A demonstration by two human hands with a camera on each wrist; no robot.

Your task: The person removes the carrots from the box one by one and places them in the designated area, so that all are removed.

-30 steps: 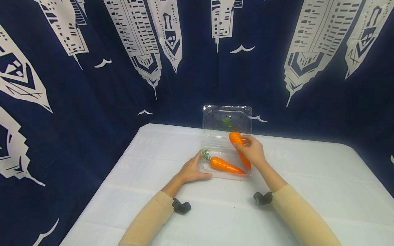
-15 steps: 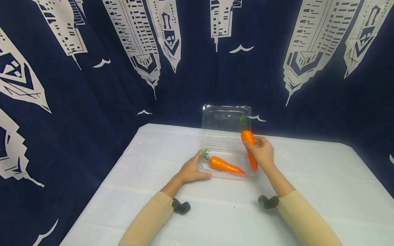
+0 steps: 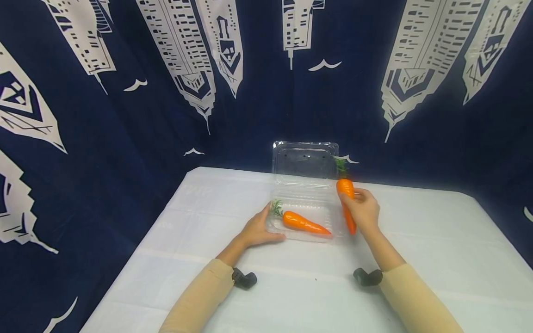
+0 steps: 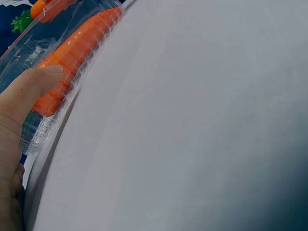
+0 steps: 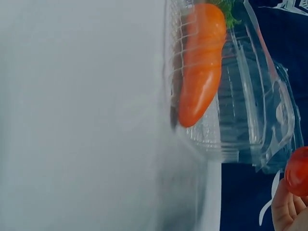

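Note:
A clear plastic clamshell container [image 3: 318, 208] lies opened on the table, its lid [image 3: 306, 162] raised at the back. Inside it one orange carrot [image 3: 306, 223] lies slanted, leafy green top [image 3: 276, 208] toward the left. My left hand [image 3: 257, 230] holds the container's left end; in the left wrist view the thumb [image 4: 36, 83] presses along the clear side wall. Just beyond the container's right side, my right hand [image 3: 365, 209] pinches a second carrot [image 3: 345, 188], green top pointing away and tip toward me. Only that carrot's thick end [image 5: 298, 171] and some fingers show in the right wrist view.
White cloth covers the table [image 3: 433, 249]. Behind its far edge hangs a dark blue curtain [image 3: 250, 125] printed with white buildings. A small black device [image 3: 244, 279] sits at each wrist, below the beige sleeves [image 3: 204, 296].
My right hand has moved right with its carrot, from over the container to beyond its right side. The left hand, container and other carrot have stayed in place.

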